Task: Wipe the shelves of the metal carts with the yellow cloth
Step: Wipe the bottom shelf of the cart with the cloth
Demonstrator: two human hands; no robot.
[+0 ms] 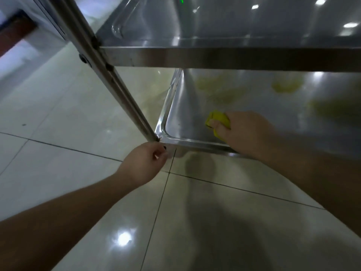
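Right hand (pixel 248 132): gripping the yellow cloth (pixel 218 120) on the lower shelf (pixel 187 112).
Left hand (pixel 144 163): fingers curling at the cart's corner post (pixel 125 94).

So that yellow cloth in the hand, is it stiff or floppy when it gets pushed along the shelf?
Probably floppy: the yellow cloth is bunched into folds inside the right hand. It likely weighs little, since the fingers alone enclose it. On the shiny lower shelf it should slide easily.
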